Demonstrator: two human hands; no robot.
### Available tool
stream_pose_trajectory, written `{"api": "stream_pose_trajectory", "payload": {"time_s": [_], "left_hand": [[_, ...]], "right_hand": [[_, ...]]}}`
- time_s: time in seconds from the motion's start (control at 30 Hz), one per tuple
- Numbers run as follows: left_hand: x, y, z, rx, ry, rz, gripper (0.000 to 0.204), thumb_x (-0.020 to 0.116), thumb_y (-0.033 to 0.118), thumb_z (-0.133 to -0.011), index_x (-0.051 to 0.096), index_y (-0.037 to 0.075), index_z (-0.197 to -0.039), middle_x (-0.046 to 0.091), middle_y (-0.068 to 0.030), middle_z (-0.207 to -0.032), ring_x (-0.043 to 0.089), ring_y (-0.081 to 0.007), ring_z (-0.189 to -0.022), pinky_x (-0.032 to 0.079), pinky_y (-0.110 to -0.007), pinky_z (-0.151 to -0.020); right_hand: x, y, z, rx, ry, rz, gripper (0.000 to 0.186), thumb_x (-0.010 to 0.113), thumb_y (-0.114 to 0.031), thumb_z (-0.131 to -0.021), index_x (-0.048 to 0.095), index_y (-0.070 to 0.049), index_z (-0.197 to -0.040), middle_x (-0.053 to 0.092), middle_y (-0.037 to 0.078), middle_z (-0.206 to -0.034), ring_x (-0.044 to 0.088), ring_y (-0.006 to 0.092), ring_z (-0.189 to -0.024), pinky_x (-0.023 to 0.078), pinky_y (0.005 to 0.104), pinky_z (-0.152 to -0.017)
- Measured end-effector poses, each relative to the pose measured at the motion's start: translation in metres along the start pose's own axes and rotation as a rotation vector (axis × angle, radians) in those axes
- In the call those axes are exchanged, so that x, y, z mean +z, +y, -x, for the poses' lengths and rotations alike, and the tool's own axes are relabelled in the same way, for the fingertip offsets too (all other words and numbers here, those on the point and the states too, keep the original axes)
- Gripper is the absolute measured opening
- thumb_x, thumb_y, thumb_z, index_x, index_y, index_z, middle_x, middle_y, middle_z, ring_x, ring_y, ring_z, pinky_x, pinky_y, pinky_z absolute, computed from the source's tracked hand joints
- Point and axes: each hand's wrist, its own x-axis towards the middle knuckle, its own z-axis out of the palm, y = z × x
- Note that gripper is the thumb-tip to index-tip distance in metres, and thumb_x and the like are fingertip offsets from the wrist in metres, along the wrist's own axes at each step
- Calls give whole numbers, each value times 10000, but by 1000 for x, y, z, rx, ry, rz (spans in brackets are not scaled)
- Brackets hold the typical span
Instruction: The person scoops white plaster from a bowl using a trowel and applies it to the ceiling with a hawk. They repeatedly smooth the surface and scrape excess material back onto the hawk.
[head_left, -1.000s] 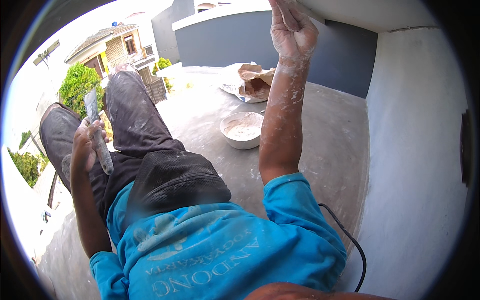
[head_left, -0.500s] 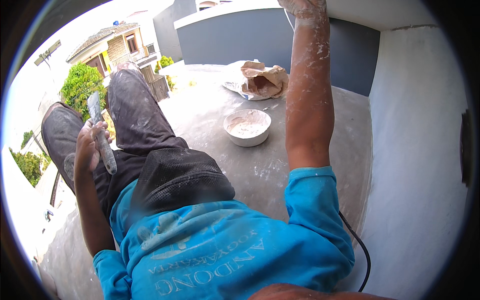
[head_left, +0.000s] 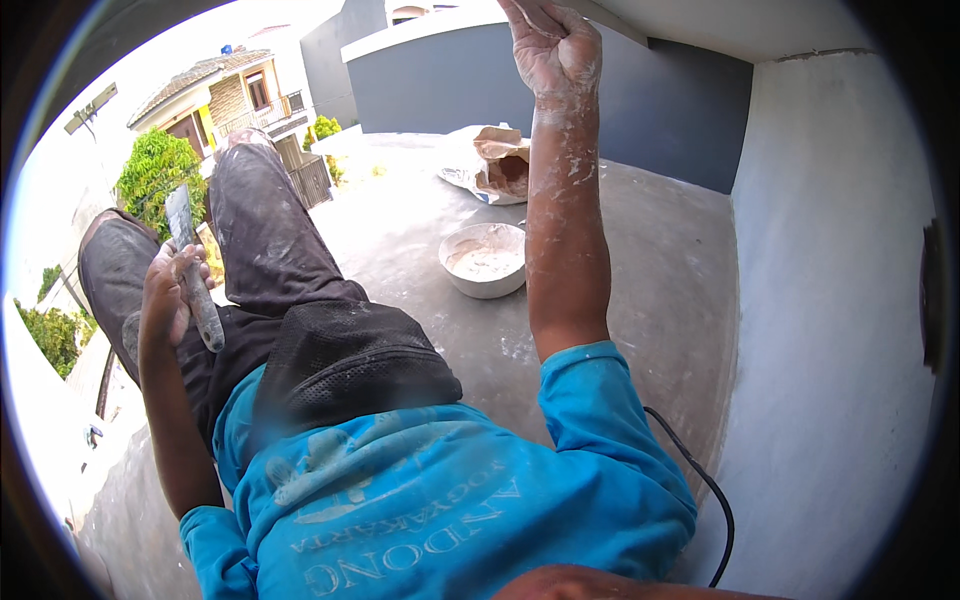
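My left hand is closed around the handle of a putty knife, its dusty blade pointing up above my thigh. Stretched out overhead, my right hand is coated in white dust. Its fingers are curled together at the upper edge of the picture, and whatever they may hold is cut off there. Left of my right forearm stands a white bowl with pale, pasty filler in it. Behind the bowl lies a torn paper bag with its mouth open, partly hidden by that forearm.
A grey concrete floor surrounds the bowl, with a white wall along the right. Behind it runs a dark grey parapet. A black cable curves beside my right sleeve. At the left, beyond my legs, are trees and a house.
My right arm has swung left and lower, bringing more of the hand into view and covering part of the bag and bowl's edge. The left hand keeps its hold on the putty knife.
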Motion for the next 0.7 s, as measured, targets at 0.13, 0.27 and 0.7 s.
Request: {"api": "stream_pose_trajectory", "payload": {"time_s": [0.13,0.27,0.7], "left_hand": [[-5,-5,1,18,1,27,215,544,146,-969,451,35,-1129,548,-42,-933,544,-109,-745,516,-278,-669],[-6,-5,-3,2,3,27,221,543,145,-972,453,33,-1140,548,-42,-933,547,-109,-752,519,-276,-668],[-9,-10,-2,6,0,26,233,553,158,-973,458,21,-1135,543,-56,-936,538,-113,-750,518,-277,-673]], "right_hand": [[-13,11,-16,-117,46,91,238,411,86,-883,525,244,-1020,593,337,-1104,595,406,-1119,472,487,-1068],[43,-11,-2,-157,164,-36,279,393,120,-875,438,287,-1093,581,337,-1079,619,386,-1057,409,512,-1122],[24,-36,-13,112,-52,91,549,437,-181,-1013,264,210,-1358,341,410,-1374,414,491,-1288,414,509,-1108]]}}
